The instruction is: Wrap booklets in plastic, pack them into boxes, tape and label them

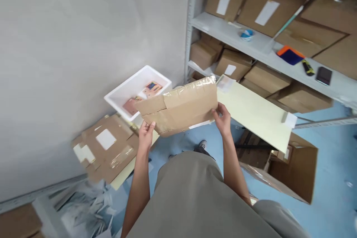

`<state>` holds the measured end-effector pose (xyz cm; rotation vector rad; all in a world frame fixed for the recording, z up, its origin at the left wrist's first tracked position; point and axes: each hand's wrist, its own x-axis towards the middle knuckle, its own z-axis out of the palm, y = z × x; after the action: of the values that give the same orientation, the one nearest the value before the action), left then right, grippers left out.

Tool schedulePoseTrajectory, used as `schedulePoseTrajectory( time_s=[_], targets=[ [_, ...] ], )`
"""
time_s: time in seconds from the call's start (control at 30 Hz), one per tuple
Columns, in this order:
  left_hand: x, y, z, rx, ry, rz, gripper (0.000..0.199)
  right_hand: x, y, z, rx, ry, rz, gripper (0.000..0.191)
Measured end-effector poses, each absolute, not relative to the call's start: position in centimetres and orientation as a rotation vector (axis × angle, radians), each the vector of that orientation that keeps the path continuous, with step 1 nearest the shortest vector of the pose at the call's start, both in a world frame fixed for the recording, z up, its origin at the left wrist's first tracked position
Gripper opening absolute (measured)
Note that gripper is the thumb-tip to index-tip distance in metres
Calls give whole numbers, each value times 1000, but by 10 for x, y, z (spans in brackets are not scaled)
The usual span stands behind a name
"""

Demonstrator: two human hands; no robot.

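Note:
A flattened cardboard box (184,109) with clear tape along its top edge is held up between my two hands. My left hand (146,134) pinches its lower left corner. At the right edge, my right hand (222,119) grips the same cardboard with thumb and fingers. Behind the sheet stands a white foam box (125,86) with a few orange-and-pink packets (152,88) inside, partly covered by the cardboard. To the lower left lies a stack of flattened cardboard (107,143) with white labels. A pale yellow board (255,113) extends to the right of my right hand.
Metal shelving (231,31) full of cardboard boxes rises at the right. On its ledge lie a blue tape roll (247,35), a yellow-and-black cutter (308,67) and a dark phone-like object (324,76). An open carton (299,167) sits on the blue floor; scraps (86,208) lie lower left.

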<state>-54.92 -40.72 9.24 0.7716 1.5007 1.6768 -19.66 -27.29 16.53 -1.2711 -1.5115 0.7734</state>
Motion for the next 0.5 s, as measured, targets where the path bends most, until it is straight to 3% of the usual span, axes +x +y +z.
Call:
schedulePoseTrajectory(
  time_s=[0.2,0.4,0.5],
  targets=[
    [-430,-301,94,910,1456,1508,55,-39,-256,133,-1423,-1397,931,33],
    [-300,-207,81,988,1310,1341,47,92,-251,108,-1593,-1309,854,21],
    [-245,-170,71,1029,1272,1224,40,140,-249,94,-1667,-1196,795,26]
  ],
)
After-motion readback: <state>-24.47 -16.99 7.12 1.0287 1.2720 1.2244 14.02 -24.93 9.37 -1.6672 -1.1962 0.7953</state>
